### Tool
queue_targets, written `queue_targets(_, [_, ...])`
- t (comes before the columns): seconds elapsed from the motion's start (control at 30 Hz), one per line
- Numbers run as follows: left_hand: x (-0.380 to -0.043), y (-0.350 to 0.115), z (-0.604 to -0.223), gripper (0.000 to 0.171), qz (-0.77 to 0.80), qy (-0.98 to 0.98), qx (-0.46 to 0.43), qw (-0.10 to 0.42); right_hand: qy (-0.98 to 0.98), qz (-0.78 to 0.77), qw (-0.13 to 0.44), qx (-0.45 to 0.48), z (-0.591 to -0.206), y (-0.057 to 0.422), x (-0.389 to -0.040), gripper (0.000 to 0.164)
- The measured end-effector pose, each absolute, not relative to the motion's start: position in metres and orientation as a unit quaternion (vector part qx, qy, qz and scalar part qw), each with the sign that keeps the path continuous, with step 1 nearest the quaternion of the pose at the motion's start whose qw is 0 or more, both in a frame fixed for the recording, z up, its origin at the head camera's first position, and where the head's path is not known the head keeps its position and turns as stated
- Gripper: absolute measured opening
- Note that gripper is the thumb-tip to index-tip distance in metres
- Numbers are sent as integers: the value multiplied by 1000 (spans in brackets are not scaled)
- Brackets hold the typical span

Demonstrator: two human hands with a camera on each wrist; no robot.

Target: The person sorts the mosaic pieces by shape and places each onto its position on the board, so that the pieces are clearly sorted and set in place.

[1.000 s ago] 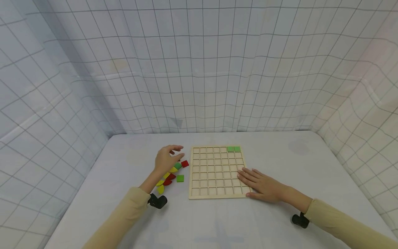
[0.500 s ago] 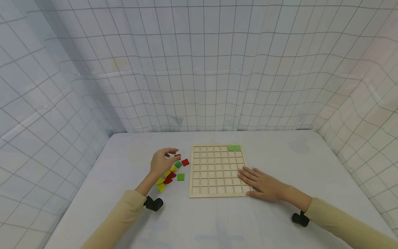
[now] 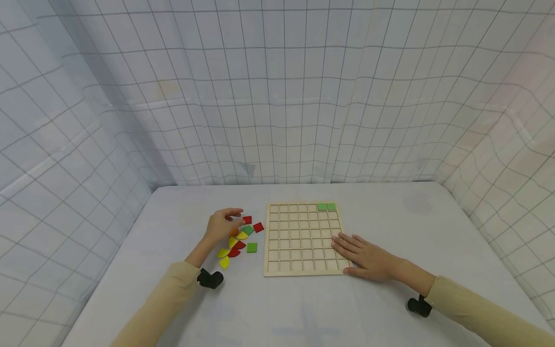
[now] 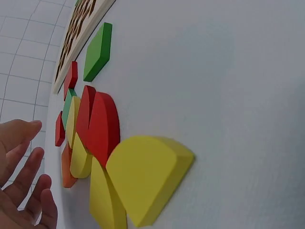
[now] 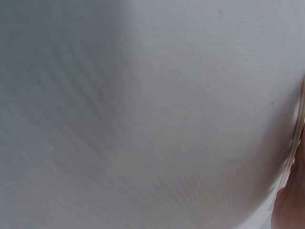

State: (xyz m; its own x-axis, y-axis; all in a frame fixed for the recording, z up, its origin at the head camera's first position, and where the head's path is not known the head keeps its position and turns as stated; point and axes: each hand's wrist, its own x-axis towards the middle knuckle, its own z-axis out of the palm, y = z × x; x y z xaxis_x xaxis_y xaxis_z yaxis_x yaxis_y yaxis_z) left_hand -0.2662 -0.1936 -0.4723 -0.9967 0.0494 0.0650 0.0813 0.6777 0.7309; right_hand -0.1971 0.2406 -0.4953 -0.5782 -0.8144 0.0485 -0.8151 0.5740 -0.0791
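Note:
My left hand [image 3: 222, 225] hovers over the left end of a cluster of small colored pieces, fingers loosely bent and holding nothing. In the left wrist view its fingers [image 4: 35, 164] are spread apart beside an orange piece [image 4: 67, 167]. Around it lie a red square [image 3: 247, 220], another red square [image 3: 258, 227], a green square [image 3: 252, 247], a darker green piece [image 3: 248, 230], red quarter-rounds [image 4: 103, 126] and several yellow quarter-rounds [image 4: 147, 174]. My right hand [image 3: 366, 258] rests flat, fingertips on the right edge of a wooden grid board [image 3: 265, 241].
Two green squares [image 3: 326, 206] sit side by side in the board's far right cells. A white table [image 3: 303, 308] bears everything. Grid-patterned curtains [image 3: 286, 96] hang behind and at both sides. Each wrist wears a black camera [image 3: 210, 278].
My left hand has drawn left, away from the board, and a red square and part of an orange piece now show beside it. The right hand stays in place.

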Motion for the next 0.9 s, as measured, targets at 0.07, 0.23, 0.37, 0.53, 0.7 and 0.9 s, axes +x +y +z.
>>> queue_targets(0.07, [-269,-195,-473,37,-402,-915,-38,12,-887,46,3,459,-496,241,-197,68])
queue_targets(0.23, [-274,-195,-475,36,-406,-913,-40,1,-887,46,6,460,-496,240,-197,68])
queue_targets(0.37, [-278,-196,-476,36,-401,-915,-42,-11,-886,45,7,461,-496,240,-197,67])
queue_targets(0.53, [-283,-197,-477,36,-392,-919,-46,-30,-886,47,6,462,-496,240,-198,68])
queue_targets(0.7, [-289,-197,-476,35,-376,-924,-56,-49,-885,45,9,464,-497,241,-198,68])
queue_targets(0.9, [-294,-197,-475,38,-352,-930,-71,-77,-886,44,6,461,-497,241,-198,68])
